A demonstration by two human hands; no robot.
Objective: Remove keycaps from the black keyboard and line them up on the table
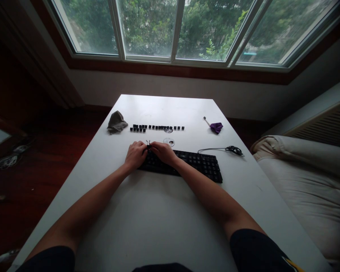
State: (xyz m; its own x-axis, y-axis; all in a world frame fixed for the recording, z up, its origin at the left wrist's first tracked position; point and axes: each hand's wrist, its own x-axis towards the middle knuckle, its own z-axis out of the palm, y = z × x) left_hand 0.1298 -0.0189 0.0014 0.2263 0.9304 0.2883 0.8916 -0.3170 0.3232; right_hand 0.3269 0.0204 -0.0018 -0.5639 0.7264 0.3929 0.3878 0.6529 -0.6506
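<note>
A black keyboard (200, 162) lies across the white table, its left part beneath my hands. Above its upper left edge, my left hand (136, 154) and my right hand (163, 152) meet with fingertips closed around a small wire keycap puller (148, 143). Its two thin prongs stick up between the fingers. Whether a keycap is also pinched there is hidden. Beyond the hands, several loose black keycaps (158, 127) stand in rows. A small round clear dish (169, 142) sits just behind the keyboard.
A grey cloth (117, 122) lies crumpled at the far left of the table (147, 219). At the far right are a purple cloth (216, 127) and a thin brush (206, 121). The keyboard's coiled cable (234, 150) rests at the right. A covered couch (303, 181) stands beside the table.
</note>
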